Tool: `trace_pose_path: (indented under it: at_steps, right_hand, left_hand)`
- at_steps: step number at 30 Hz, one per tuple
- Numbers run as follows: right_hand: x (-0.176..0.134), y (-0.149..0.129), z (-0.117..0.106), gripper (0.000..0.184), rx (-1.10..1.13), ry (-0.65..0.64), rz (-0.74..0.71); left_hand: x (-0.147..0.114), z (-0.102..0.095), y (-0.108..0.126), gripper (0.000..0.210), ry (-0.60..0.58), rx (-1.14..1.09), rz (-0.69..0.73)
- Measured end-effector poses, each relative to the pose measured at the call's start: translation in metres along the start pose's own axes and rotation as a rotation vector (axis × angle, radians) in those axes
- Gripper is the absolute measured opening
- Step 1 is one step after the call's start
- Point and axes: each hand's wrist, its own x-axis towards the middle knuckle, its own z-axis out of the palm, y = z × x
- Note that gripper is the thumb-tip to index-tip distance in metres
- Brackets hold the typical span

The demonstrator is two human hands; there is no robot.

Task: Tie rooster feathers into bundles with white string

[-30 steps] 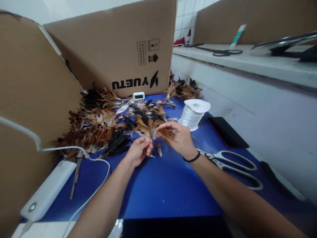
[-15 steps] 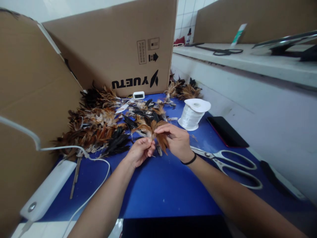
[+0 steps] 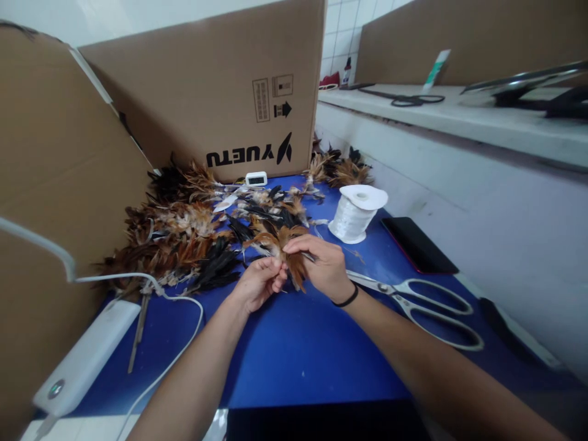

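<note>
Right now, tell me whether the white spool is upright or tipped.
Upright: the white spool stands on its lower flange on the blue tabletop, its other flange on top.

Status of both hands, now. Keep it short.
Left hand: closed, pinching the base of some brown feathers.
Right hand: fingers curled, touching the same feathers; whether it grips them cannot be told.

Spool (image 3: 353, 219) between feather pile (image 3: 177, 229) and phone (image 3: 419, 245)

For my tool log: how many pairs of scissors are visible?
2: a silver pair on the blue table, a dark pair on the ledge at right. More may hide under the feathers.
</note>
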Motion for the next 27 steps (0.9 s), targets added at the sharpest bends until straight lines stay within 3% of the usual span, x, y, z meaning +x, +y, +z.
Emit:
trace_pose_path:
  at_steps: [5, 9, 14, 19, 23, 27]
  right_hand:
    - [-0.002, 0.0, 0.003, 0.013, 0.042, 0.014, 0.086]
    - [-0.001, -0.002, 0.005, 0.006, 0.13, 0.047, 0.279]
    - [0.004, 0.001, 0.005, 0.018, 0.23, 0.123, 0.537]
    - [0.02, 0.001, -0.016, 0.026, 0.174, 0.14, 0.595]
    - [0.031, -0.016, -0.061, 0.015, -0.188, -0.047, 0.553]
    - [0.016, -0.033, -0.108, 0.013, -0.697, -0.435, 0.518]
  left_hand:
    - [-0.001, 0.001, 0.001, 0.029, 0.015, 0.019, 0.027]
    - [0.001, 0.0, 0.001, 0.029, 0.04, 0.087, 0.106]
    - [0.003, -0.006, 0.001, 0.029, 0.03, 0.226, 0.188]
    - [0.004, -0.01, 0.002, 0.027, 0.052, 0.313, 0.298]
    - [0.005, -0.01, 0.003, 0.028, 0.102, 0.308, 0.379]
    - [0.006, -0.01, 0.004, 0.027, 0.149, 0.275, 0.395]
